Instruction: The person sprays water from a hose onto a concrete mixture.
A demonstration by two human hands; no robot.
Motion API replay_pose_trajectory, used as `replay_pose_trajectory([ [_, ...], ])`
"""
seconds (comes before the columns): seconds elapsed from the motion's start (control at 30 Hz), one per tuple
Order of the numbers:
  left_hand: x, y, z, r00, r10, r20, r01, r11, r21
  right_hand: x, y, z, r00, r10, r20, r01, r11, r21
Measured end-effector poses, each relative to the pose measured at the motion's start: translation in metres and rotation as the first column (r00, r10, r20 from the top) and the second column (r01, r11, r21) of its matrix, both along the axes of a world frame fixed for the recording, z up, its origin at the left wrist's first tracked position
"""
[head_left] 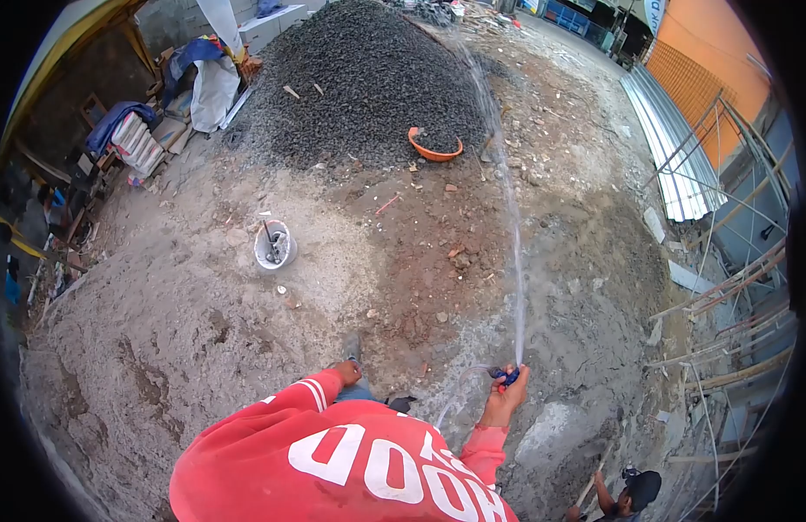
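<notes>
My right hand (506,398) is closed around a blue hose nozzle (505,376), out in front of me. A long stream of water (516,261) shoots from it, past the right side of the gravel pile (368,83). A thin clear hose (460,380) loops down from the nozzle toward the ground. My left hand (349,372) hangs low by my leg, below the red sleeve with white stripes. It appears to touch nothing but my trousers; its fingers are too small and dark to make out.
A white bucket (275,244) with grey residue and a tool stands ahead. An orange basin (435,146) holding gravel sits against the pile. Stacked sacks (137,143) are at left; bamboo poles (738,370) and metal sheets (673,148) at right. A co-worker in a dark cap (644,489) grips a wooden handle.
</notes>
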State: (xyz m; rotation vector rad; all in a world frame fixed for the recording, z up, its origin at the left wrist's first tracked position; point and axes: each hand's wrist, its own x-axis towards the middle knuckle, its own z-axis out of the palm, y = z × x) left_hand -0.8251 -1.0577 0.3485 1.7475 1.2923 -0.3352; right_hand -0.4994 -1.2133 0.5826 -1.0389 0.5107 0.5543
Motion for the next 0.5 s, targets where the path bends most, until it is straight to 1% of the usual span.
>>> replay_pose_trajectory([
  [0.17,0.002,0.002,0.005,0.999,-0.028,-0.032,0.028,0.999,0.019,0.003,-0.006,-0.009,1.0,-0.008,0.003,0.008,1.0,0.013],
  [0.23,0.001,0.002,0.006,1.0,-0.011,0.0,0.011,1.0,-0.008,0.003,-0.008,-0.011,1.0,-0.002,0.003,0.002,1.0,0.019],
  [0.37,0.001,0.003,0.004,1.0,-0.012,-0.007,0.012,1.0,-0.004,0.004,-0.012,-0.01,0.999,-0.044,-0.001,0.044,0.999,-0.019],
  [0.43,0.001,0.002,0.005,0.999,0.046,-0.016,-0.046,0.999,-0.019,0.003,-0.015,-0.01,0.998,-0.058,-0.009,0.058,0.998,-0.029],
  [0.5,0.001,0.002,0.012,0.999,0.042,-0.021,-0.043,0.999,-0.03,0.003,-0.018,-0.011,0.997,-0.074,-0.013,0.073,0.995,-0.068],
])
